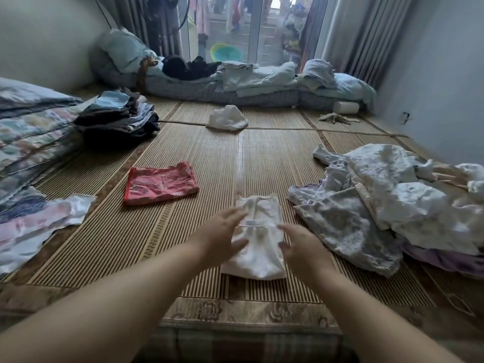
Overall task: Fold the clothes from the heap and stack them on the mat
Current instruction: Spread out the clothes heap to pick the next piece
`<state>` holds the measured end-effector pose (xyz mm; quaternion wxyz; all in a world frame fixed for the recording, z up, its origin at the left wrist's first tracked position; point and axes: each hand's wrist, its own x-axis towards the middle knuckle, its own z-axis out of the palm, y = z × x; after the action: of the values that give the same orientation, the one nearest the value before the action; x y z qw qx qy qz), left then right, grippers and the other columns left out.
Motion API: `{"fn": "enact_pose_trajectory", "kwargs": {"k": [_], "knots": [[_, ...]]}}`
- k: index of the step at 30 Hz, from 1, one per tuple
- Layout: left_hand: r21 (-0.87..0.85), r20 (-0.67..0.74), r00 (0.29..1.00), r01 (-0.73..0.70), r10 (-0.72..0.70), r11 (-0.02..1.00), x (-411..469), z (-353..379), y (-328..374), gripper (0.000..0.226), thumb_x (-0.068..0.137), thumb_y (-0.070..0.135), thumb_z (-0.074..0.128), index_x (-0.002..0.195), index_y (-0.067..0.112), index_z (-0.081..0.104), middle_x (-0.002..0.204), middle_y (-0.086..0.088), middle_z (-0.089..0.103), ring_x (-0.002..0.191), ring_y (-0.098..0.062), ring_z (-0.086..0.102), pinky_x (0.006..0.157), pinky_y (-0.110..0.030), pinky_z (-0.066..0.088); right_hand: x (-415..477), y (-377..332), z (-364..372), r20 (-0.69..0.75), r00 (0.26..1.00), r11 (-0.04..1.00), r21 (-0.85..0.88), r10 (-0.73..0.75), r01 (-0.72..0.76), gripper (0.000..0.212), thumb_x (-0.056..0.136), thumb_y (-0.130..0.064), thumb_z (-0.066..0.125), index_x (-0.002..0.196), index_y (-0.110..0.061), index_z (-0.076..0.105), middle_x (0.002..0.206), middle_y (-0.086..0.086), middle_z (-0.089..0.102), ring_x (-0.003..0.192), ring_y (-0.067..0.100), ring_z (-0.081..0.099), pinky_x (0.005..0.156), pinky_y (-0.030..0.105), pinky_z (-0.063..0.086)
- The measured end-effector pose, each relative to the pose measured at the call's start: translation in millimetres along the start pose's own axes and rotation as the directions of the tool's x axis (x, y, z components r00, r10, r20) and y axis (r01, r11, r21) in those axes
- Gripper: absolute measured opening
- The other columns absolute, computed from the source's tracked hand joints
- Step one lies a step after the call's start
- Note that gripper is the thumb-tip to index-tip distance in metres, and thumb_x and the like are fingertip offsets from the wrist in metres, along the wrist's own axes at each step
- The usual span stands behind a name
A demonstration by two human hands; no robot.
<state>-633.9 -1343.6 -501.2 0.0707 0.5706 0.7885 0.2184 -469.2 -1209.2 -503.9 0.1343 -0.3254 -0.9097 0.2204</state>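
Observation:
A small white garment, folded into a narrow rectangle, lies on the bamboo mat right in front of me. My left hand rests on its left side with fingers spread and relaxed. My right hand lies against its right edge, fingers loosely extended. A folded red patterned garment lies flat on the mat to the left. The heap of unfolded pale floral clothes spreads at the right. A stack of folded dark and blue clothes sits at the back left.
A crumpled white cloth lies mid-mat further back. Floral quilts and a pale cloth line the left side. Bedding and pillows lie along the back by the glass door. A white roll sits back right.

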Motion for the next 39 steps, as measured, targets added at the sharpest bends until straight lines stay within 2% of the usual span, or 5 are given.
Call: {"fn": "enact_pose_trajectory", "kwargs": {"k": [7, 15, 22, 31, 39], "knots": [[0.224, 0.436, 0.899, -0.142, 0.031, 0.964, -25, 35, -44, 0.084, 0.087, 0.061, 0.045, 0.151, 0.037, -0.005, 0.156, 0.019, -0.016, 0.142, -0.004, -0.020, 0.117, -0.032, -0.003, -11, 30, 38, 0.375, 0.903, 0.939, -0.182, -0.208, 0.291, 0.054, 0.089, -0.052, 0.053, 0.139, -0.036, 0.042, 0.154, -0.014, 0.030, 0.145, 0.007, 0.018, 0.117, 0.039, 0.021], [0.102, 0.458, 0.886, -0.133, 0.073, 0.986, -12, 21, -22, 0.046, 0.096, 0.027, 0.039, 0.142, 0.025, 0.045, 0.155, 0.009, 0.026, 0.145, -0.009, 0.015, 0.117, -0.034, 0.023, -8, 34, 27, 0.218, 0.944, 0.952, -0.125, -0.249, 0.280, 0.021, 0.090, -0.027, 0.049, 0.094, -0.022, 0.070, 0.102, -0.005, 0.071, 0.101, 0.015, 0.064, 0.085, 0.030, 0.048], [-0.401, 0.433, 0.901, 0.206, -0.014, 0.893, -15, -16, -6, 0.024, 0.090, 0.017, 0.051, 0.068, 0.018, 0.057, 0.065, 0.007, 0.053, 0.057, -0.007, 0.047, 0.055, -0.025, 0.039, -15, 21, -19, 0.288, 0.953, 0.925, 0.380, -0.091, -0.026, 0.009, 0.074, -0.026, 0.059, 0.069, -0.019, 0.062, 0.058, -0.010, 0.056, 0.057, 0.004, 0.051, 0.054, 0.028, 0.041], [-0.675, 0.183, 0.886, 0.428, -0.426, 0.601, 51, -6, -8, 0.050, 0.098, 0.049, 0.033, 0.099, 0.009, 0.063, 0.101, -0.015, 0.066, 0.092, -0.030, 0.062, 0.087, -0.048, 0.051, 65, 19, -3, 0.111, 0.936, 0.697, 0.638, 0.335, -0.326, 0.040, 0.094, -0.034, 0.056, 0.127, -0.013, 0.052, 0.124, 0.011, 0.059, 0.107, 0.024, 0.061, 0.089, 0.046, 0.054], [-0.461, 0.320, 0.735, 0.672, -0.598, 0.579, 43, 17, -17, 0.074, 0.081, 0.035, 0.067, 0.144, 0.013, 0.036, 0.135, -0.009, 0.050, 0.118, -0.024, 0.052, 0.089, -0.030, 0.045, 56, 28, 24, 0.238, 0.852, 0.851, 0.140, 0.467, -0.506, 0.049, 0.083, -0.048, 0.063, 0.114, -0.010, 0.061, 0.111, 0.010, 0.065, 0.096, 0.022, 0.060, 0.080, 0.033, 0.050]]}}
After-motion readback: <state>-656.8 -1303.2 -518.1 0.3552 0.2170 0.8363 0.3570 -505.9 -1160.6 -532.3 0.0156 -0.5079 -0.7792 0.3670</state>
